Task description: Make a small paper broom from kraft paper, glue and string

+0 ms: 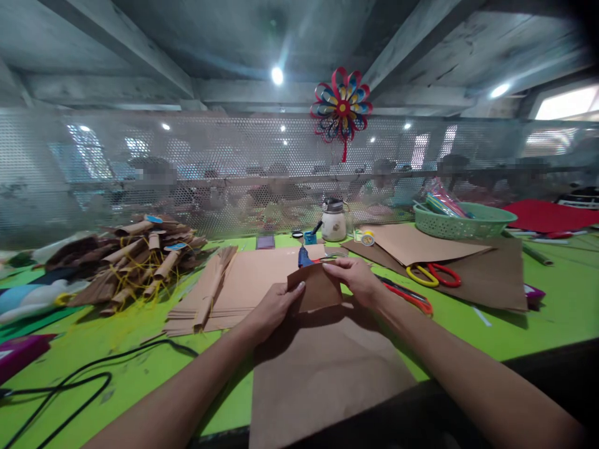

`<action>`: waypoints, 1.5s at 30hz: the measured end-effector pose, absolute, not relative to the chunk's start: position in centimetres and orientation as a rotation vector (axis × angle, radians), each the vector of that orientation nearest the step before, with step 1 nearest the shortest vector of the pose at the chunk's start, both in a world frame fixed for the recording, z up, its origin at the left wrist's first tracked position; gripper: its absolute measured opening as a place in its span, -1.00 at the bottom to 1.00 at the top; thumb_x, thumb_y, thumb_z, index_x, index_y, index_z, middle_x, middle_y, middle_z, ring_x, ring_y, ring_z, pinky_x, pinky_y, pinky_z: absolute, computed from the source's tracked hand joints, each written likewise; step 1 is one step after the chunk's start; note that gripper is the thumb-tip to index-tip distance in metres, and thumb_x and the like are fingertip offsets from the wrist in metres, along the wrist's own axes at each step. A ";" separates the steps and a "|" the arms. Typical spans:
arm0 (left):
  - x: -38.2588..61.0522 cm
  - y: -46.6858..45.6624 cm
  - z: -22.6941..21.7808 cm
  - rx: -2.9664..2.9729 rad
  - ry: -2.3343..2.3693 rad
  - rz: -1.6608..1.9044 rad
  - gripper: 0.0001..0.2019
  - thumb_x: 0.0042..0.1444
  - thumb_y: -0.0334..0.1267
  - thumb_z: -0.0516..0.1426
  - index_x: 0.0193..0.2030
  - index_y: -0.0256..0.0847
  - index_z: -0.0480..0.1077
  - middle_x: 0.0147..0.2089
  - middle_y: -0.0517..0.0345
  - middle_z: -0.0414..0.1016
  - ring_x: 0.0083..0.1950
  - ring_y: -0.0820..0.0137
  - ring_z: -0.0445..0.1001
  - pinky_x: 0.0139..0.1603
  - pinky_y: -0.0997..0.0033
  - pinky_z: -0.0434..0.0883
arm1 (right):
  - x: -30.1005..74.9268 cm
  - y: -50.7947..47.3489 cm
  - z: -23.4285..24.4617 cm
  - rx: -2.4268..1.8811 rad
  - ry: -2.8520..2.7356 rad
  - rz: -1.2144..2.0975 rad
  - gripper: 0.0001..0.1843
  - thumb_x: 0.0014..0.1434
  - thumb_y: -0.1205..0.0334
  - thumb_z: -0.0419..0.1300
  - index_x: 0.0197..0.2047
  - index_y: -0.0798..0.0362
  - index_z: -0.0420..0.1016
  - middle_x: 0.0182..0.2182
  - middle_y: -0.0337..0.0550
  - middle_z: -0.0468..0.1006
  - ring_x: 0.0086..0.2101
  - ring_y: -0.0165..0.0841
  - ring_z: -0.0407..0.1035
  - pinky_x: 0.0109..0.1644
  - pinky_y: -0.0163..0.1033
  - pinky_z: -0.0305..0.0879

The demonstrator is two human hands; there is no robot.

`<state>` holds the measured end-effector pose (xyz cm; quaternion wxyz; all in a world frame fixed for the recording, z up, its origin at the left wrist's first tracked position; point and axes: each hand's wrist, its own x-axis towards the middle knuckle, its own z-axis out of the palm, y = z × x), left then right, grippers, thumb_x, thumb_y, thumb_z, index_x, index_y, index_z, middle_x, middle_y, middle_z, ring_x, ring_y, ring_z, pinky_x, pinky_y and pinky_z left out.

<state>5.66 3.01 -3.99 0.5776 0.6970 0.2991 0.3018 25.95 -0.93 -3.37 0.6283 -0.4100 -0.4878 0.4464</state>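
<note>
A small piece of brown kraft paper (318, 292) is held up between both hands. My left hand (277, 307) pinches its left edge, thumb on the near face. At the upper right corner my right hand (356, 279) grips the same piece. Below it a large brown paper sheet (327, 380) lies on the green table and hangs over the near edge. Just behind the held piece stands a blue glue gun (303, 255), partly hidden. Stacked tan paper sheets (253, 274) lie beyond my left hand.
Rolled brown paper pieces with yellow string (150, 262) are heaped at left; a black cable (93, 362) loops nearby. On the right are red-and-yellow scissors (433, 275), red-handled cutters (407, 295) and a green basket (468, 221). A white jar (333, 223) stands behind, before a perforated screen (234, 187).
</note>
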 end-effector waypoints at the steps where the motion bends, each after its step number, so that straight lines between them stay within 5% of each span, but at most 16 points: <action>1: 5.7 3.0 -4.0 1.630 0.699 0.698 -0.58 0.04 0.10 0.20 -0.41 -0.31 0.44 -0.52 0.19 0.39 -0.51 0.47 0.21 -0.47 0.47 0.13 | 25.9 -0.8 -3.5 -0.947 -1.105 1.001 -0.66 -0.19 0.02 0.47 -0.45 0.12 0.61 -0.50 -0.20 0.55 -0.45 -0.38 0.35 -0.28 -0.23 0.25; 5: 5.6 3.1 -4.0 1.594 0.694 0.673 -0.60 0.02 0.07 0.23 -0.49 -0.30 0.43 -0.58 0.20 0.36 -0.53 0.47 0.21 -0.49 0.46 0.12 | 26.4 -0.5 -4.0 -0.936 -1.074 0.947 -0.65 -0.12 -0.03 0.42 -0.54 0.11 0.55 -0.57 -0.24 0.47 -0.49 -0.41 0.27 -0.34 -0.25 0.20; 16: 5.5 3.3 -4.2 1.368 0.606 0.625 -0.60 0.02 0.02 0.24 -0.20 -0.31 0.54 -0.30 -0.08 0.60 -0.33 0.24 0.53 -0.26 0.31 0.40 | 26.0 -0.4 -4.1 -0.968 -1.159 0.957 -0.52 -0.02 -0.21 0.28 -0.56 0.07 0.39 -0.62 -0.30 0.32 -0.58 -0.46 0.14 -0.48 -0.31 0.11; 26: 5.7 3.2 -4.2 1.295 0.595 0.708 -0.64 -0.01 -0.03 0.28 -0.22 -0.31 0.56 -0.26 -0.07 0.63 -0.28 0.21 0.55 -0.18 0.30 0.40 | 25.7 -0.9 -3.9 -1.098 -1.272 0.739 -0.48 0.00 -0.20 0.27 -0.62 0.07 0.30 -0.65 -0.36 0.19 -0.58 -0.49 0.02 -0.50 -0.32 -0.05; 36: 5.8 4.1 -4.7 1.230 0.648 0.842 -0.66 -0.07 -0.02 0.32 -0.33 -0.31 0.54 -0.48 0.04 0.58 -0.32 0.20 0.54 -0.28 0.34 0.38 | 25.4 -1.0 -4.4 -1.137 -1.348 0.745 -0.48 0.08 -0.17 0.23 -0.65 0.04 0.26 -0.76 -0.38 0.18 -0.67 -0.50 0.02 -0.56 -0.31 -0.08; 45: 5.9 3.9 -4.5 1.190 0.599 0.862 -0.65 -0.03 -0.04 0.29 -0.25 -0.32 0.53 -0.25 -0.07 0.63 -0.21 0.20 0.56 -0.21 0.32 0.43 | 25.2 -0.8 -4.5 -1.162 -1.306 0.637 -0.49 0.04 -0.14 0.29 -0.69 0.03 0.32 -0.76 -0.31 0.25 -0.64 -0.44 0.12 -0.53 -0.28 -0.02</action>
